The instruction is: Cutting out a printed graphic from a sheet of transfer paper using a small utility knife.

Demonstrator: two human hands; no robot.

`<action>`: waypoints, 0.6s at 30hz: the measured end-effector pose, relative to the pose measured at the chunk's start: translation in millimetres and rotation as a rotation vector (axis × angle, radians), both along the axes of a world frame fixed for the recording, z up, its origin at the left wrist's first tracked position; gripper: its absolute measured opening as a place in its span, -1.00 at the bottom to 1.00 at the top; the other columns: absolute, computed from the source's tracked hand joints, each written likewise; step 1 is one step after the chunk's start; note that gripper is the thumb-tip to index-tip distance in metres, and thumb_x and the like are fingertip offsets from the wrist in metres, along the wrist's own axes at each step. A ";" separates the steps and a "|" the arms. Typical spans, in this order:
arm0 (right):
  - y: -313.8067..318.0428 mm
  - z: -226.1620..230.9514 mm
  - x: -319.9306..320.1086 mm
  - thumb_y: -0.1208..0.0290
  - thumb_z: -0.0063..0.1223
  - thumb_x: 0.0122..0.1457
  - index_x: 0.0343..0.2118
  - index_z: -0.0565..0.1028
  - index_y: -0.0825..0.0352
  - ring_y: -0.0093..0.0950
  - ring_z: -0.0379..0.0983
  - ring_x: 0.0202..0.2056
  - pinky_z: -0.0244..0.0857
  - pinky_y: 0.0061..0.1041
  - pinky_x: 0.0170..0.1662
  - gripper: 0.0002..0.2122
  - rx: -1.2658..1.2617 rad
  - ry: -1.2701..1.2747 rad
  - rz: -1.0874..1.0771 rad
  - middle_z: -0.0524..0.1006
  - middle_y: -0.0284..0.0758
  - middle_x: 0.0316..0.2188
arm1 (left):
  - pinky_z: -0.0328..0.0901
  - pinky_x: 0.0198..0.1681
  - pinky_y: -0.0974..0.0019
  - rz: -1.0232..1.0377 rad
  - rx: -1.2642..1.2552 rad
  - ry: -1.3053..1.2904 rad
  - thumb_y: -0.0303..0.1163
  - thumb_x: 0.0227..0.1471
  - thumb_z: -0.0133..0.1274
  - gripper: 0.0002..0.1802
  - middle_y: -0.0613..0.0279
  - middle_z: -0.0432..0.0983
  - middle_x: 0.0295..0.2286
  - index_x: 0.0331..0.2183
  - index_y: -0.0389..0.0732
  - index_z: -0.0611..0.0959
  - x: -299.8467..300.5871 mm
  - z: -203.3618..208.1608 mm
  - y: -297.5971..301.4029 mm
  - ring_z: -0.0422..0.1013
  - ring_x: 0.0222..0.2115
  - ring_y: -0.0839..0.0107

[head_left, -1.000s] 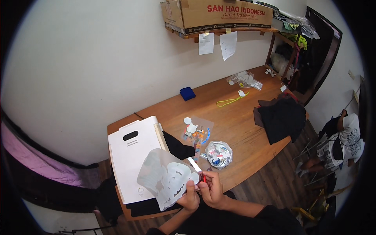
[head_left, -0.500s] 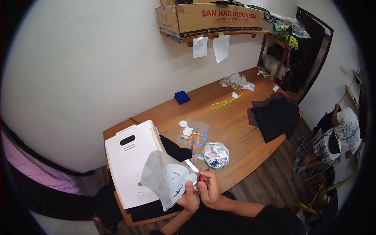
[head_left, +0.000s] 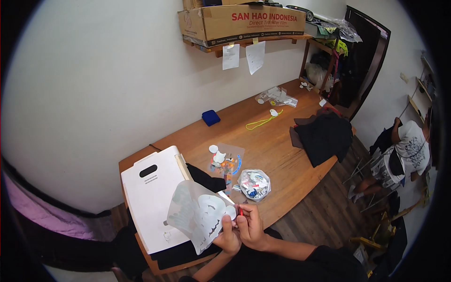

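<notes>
My left hand (head_left: pixel 226 238) holds up a translucent film sheet (head_left: pixel 197 218) with cut-out shapes, pinching its lower right edge. My right hand (head_left: pixel 251 224) is pressed against the left one and grips a small red-handled tool (head_left: pixel 240 210) at the sheet's edge, beside a small white cut piece (head_left: pixel 230 212). Both hands are over the near edge of the wooden table (head_left: pixel 282 150). Under the sheet lies a white board with a handle slot (head_left: pixel 150 192).
A clear bag of small stickers (head_left: pixel 253 183) and a printed sticker sheet (head_left: pixel 226 162) lie just beyond my hands. Farther off are a blue box (head_left: pixel 211 117), a yellow cord (head_left: pixel 260 122) and black clothes (head_left: pixel 324 134). A person (head_left: pixel 406 152) sits at the right.
My hands stay together on the sheet; its top has tilted slightly left. The view has shifted a little.
</notes>
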State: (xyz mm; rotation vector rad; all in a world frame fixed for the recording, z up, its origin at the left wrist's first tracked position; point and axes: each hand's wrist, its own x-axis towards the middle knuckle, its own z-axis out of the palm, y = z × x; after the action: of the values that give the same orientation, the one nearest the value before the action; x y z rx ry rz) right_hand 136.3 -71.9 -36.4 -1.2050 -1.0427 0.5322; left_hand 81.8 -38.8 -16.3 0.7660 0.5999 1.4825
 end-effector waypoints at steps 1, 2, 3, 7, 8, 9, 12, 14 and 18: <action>-0.5 0.4 -0.3 0.50 -0.16 0.20 -0.06 0.17 0.52 -0.39 0.46 -0.27 0.34 -0.50 -0.22 -0.71 -0.001 -0.005 -0.006 0.44 -0.05 -0.25 | 0.15 -0.48 0.57 -0.004 -0.003 0.003 -0.55 0.09 -0.08 -0.94 0.39 0.32 -0.56 -0.33 -0.25 0.41 -0.5 -0.4 -0.4 0.23 -0.57 0.65; -1.0 2.0 -0.5 0.50 -0.16 0.20 -0.06 0.17 0.52 -0.39 0.46 -0.27 0.34 -0.50 -0.22 -0.71 -0.004 -0.002 -0.010 0.44 -0.05 -0.25 | 0.15 -0.49 0.57 -0.003 -0.010 0.006 -0.54 0.08 -0.07 -0.95 0.39 0.32 -0.56 -0.33 -0.25 0.41 -0.7 -1.3 -0.6 0.23 -0.57 0.65; -1.7 5.2 -0.8 0.50 -0.22 0.22 -0.07 0.16 0.50 -0.49 0.40 -0.28 0.30 -0.56 -0.22 -0.73 -0.004 0.007 0.010 0.42 -0.13 -0.26 | 0.14 -0.50 0.58 -0.003 -0.015 0.009 -0.54 0.08 -0.07 -0.95 0.39 0.31 -0.57 -0.34 -0.25 0.41 -1.1 -1.3 -1.2 0.23 -0.57 0.65; -5.6 6.6 0.6 0.53 -0.30 0.24 -0.07 0.13 0.46 -0.63 0.33 -0.36 0.27 -0.67 -0.30 -0.77 -0.023 -0.027 0.020 0.40 -0.24 -0.31 | 0.14 -0.52 0.58 -0.032 -0.040 -0.010 -0.54 0.08 -0.07 -0.95 0.39 0.31 -0.57 -0.34 -0.25 0.41 -1.9 1.0 -3.3 0.23 -0.58 0.65; -5.9 5.3 1.0 0.53 -0.30 0.24 -0.07 0.13 0.46 -0.63 0.33 -0.36 0.27 -0.67 -0.30 -0.77 -0.022 -0.028 0.021 0.40 -0.24 -0.31 | 0.14 -0.52 0.58 -0.008 -0.064 -0.008 -0.55 0.08 -0.07 -0.94 0.39 0.32 -0.57 -0.34 -0.25 0.41 -1.6 -1.5 -3.9 0.23 -0.58 0.64; -4.3 2.8 2.4 0.52 -0.31 0.25 -0.07 0.12 0.46 -0.66 0.31 -0.40 0.25 -0.70 -0.35 -0.77 -0.001 0.014 0.051 0.40 -0.25 -0.33 | 0.15 -0.53 0.58 0.018 -0.085 -0.007 -0.55 0.07 -0.06 -0.93 0.38 0.32 -0.56 -0.33 -0.25 0.42 -0.1 -1.2 -2.4 0.23 -0.58 0.64; -6.1 7.5 6.9 0.50 -0.34 0.26 -0.06 0.11 0.44 -0.71 0.25 -0.47 0.19 -0.75 -0.42 -0.77 0.020 0.114 0.123 0.39 -0.27 -0.35 | 0.17 -0.54 0.57 0.004 -0.017 -0.025 -0.56 0.06 -0.04 -0.87 0.35 0.36 -0.54 -0.28 -0.27 0.42 3.0 9.0 1.9 0.24 -0.59 0.63; -5.9 14.3 9.6 0.45 -0.35 0.28 -0.04 0.10 0.44 -0.73 0.20 -0.52 0.14 -0.77 -0.47 -0.75 0.028 0.174 0.173 0.39 -0.28 -0.37 | 0.18 -0.54 0.56 -0.006 0.011 -0.009 -0.57 0.05 -0.03 -0.83 0.33 0.37 -0.52 -0.25 -0.27 0.41 -1.2 -5.8 2.6 0.25 -0.59 0.62; -10.1 13.8 10.9 0.44 -0.34 0.28 -0.04 0.10 0.44 -0.72 0.20 -0.52 0.15 -0.76 -0.47 -0.75 0.027 0.144 0.180 0.39 -0.28 -0.37 | 0.19 -0.54 0.54 -0.022 0.048 0.016 -0.59 0.03 -0.01 -0.74 0.30 0.40 -0.48 -0.18 -0.28 0.39 -3.8 -5.3 -1.6 0.26 -0.60 0.61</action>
State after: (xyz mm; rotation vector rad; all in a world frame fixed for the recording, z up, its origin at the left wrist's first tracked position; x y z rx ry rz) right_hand 147.3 -82.0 -22.6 -1.0387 -1.0369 0.7325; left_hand 78.0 -40.5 -21.5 0.8198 0.5678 1.4765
